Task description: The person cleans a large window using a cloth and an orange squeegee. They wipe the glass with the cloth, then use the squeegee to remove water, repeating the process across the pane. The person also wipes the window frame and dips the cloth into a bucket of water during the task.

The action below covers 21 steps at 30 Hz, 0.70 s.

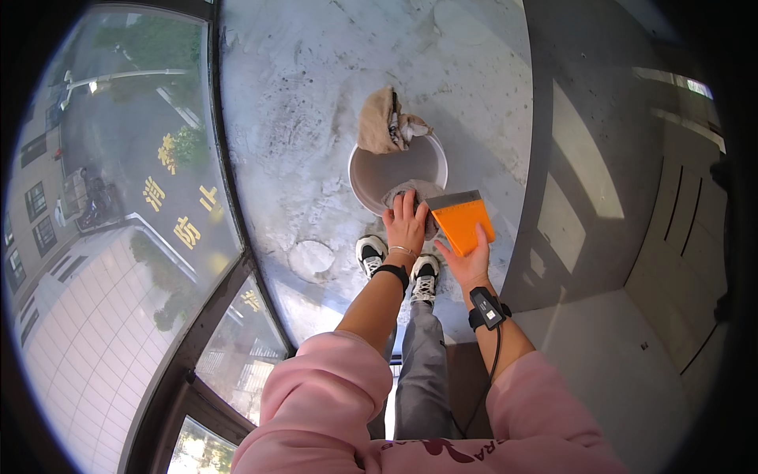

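My left hand (405, 228) is at the near rim of a white bucket (353, 178), its fingers on a damp-looking grey cloth (421, 188). The cloth hangs over the rim, partly hidden by the hand. To its right, my right hand (471, 260) holds a wide scraper (465, 222) with an orange body and a flat metal blade. The blade points away from me and its left corner comes close to my left fingers. Across the bucket's far rim drapes a tan cloth (376, 121), with a whitish and dark bundle beside it.
The bucket stands on a stained, pale floor (296, 118) just ahead of my shoes (425, 272). A dark-framed window (222, 148) with yellow lettering runs along the left. At the right is a grey wall (580, 148). A black cable (496, 349) trails from my right wrist device.
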### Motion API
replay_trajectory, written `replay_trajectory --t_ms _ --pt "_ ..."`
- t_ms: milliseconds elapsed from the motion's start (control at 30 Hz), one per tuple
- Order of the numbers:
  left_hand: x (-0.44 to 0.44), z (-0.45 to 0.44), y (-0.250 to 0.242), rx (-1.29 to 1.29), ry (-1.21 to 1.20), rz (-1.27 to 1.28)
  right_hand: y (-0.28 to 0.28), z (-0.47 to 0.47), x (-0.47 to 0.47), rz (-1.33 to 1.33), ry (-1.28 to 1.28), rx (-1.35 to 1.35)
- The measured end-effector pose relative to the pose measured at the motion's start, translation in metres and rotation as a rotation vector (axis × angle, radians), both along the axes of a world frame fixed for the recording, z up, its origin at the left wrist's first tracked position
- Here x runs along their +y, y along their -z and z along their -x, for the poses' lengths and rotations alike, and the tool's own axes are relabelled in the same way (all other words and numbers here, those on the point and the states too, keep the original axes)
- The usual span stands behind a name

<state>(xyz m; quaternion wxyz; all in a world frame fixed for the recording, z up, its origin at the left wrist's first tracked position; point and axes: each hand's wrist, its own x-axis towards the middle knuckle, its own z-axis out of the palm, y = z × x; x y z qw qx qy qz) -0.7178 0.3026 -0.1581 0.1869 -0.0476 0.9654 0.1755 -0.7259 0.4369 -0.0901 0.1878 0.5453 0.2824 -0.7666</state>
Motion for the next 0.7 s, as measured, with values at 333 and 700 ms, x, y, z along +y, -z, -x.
replay_trajectory --t_ms 333,700 --pt "-0.007 -0.005 -0.01 0.021 -0.068 -0.216 -0.019 -0.019 0.037 0.069 0.115 0.045" --pt "-0.081 0.128 0.009 0.173 -0.511 -0.053 -0.039 -0.035 0.07 0.047 0.174 0.045"
